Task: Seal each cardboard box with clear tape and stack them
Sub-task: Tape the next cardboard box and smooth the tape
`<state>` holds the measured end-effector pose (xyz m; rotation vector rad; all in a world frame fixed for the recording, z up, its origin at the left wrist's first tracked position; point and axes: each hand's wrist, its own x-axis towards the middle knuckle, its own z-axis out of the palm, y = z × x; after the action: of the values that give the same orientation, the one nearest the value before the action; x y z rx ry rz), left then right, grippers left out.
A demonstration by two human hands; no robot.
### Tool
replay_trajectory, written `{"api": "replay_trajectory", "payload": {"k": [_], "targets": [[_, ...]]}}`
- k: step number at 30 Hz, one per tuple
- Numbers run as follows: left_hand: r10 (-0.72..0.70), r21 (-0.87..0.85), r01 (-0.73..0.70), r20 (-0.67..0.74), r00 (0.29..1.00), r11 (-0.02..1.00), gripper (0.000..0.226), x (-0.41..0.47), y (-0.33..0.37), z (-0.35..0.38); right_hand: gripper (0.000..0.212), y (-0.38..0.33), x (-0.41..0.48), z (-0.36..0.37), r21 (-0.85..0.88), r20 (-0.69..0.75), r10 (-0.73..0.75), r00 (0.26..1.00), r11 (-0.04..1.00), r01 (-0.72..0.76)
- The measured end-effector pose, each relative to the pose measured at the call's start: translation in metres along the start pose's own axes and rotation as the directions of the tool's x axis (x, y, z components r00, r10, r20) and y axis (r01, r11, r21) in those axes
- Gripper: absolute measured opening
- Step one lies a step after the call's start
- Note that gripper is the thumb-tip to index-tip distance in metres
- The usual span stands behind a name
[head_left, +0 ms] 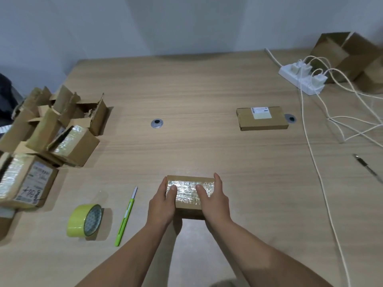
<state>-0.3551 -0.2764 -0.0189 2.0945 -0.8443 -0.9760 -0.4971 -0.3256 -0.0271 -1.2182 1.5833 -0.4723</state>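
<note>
Left grip (163,200) and right grip (213,198) each hold an end of the tape-covered cardboard box (187,192) on the tabletop (186,141), thumbs on top, fingers along its sides.

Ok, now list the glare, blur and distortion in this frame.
Head view: the tape on the taped box between the left hand and right hand glares white, washing out its surface. Head view, right edge: the open carton and the pen are smeared. Head view: the wide lens bows the far edge of the table, and a soft shadow falls beside the tape roll.
</note>
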Motion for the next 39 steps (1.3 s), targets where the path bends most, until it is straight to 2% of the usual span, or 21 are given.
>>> {"api": "replay_trajectory", "payload": {"k": [7, 10, 12, 15, 17, 20, 31, 36, 39], "targets": [[-0.132, -0.297, 0.124, -0.009, 0.991, 0.947, 0.039, 0.002, 0.01, -0.002, 0.058, 0.003, 0.0, -0.001, 0.015, -0.015, -0.018, 1.0, 1.0, 0.018], [-0.101, -0.113, 0.101, 0.01, 0.995, 0.988, 0.041, 0.003, 0.015, -0.002, 0.059, -0.003, 0.003, -0.001, 0.032, -0.006, 0.008, 1.0, 0.999, -0.008], [-0.078, 0.012, 0.078, 0.001, 0.997, 0.997, 0.05, 0.003, 0.016, 0.001, 0.069, -0.011, 0.006, -0.001, 0.005, 0.006, 0.021, 1.0, 1.0, -0.021], [-0.06, 0.064, 0.063, -0.053, 0.997, 0.996, 0.07, 0.001, 0.014, 0.005, 0.087, -0.016, 0.004, 0.001, -0.044, -0.004, -0.013, 1.0, 0.999, 0.013], [-0.03, 0.064, 0.035, -0.081, 0.996, 0.997, 0.069, -0.003, 0.012, 0.007, 0.087, -0.015, 0.001, 0.004, -0.061, -0.021, -0.031, 0.999, 0.998, 0.03], [0.021, 0.032, -0.017, -0.098, 0.995, 0.999, 0.052, -0.01, 0.014, 0.007, 0.079, -0.014, 0.001, 0.005, -0.061, -0.021, -0.041, 0.999, 0.997, 0.039], [0.101, 0.068, -0.093, -0.129, 0.986, 0.993, 0.033, -0.004, 0.006, 0.004, 0.049, -0.006, 0.005, 0.006, -0.078, -0.015, -0.034, 0.999, 0.996, 0.033], [0.1, 0.061, -0.092, -0.137, 0.986, 0.994, 0.031, -0.003, 0.005, 0.001, 0.038, -0.003, 0.007, 0.007, -0.098, -0.008, -0.036, 0.999, 0.995, 0.035], [0.028, -0.031, -0.032, -0.118, 0.993, 0.999, 0.029, -0.001, 0.008, -0.001, 0.037, -0.003, 0.008, 0.006, -0.08, -0.006, -0.023, 1.0, 0.997, 0.023]]}}
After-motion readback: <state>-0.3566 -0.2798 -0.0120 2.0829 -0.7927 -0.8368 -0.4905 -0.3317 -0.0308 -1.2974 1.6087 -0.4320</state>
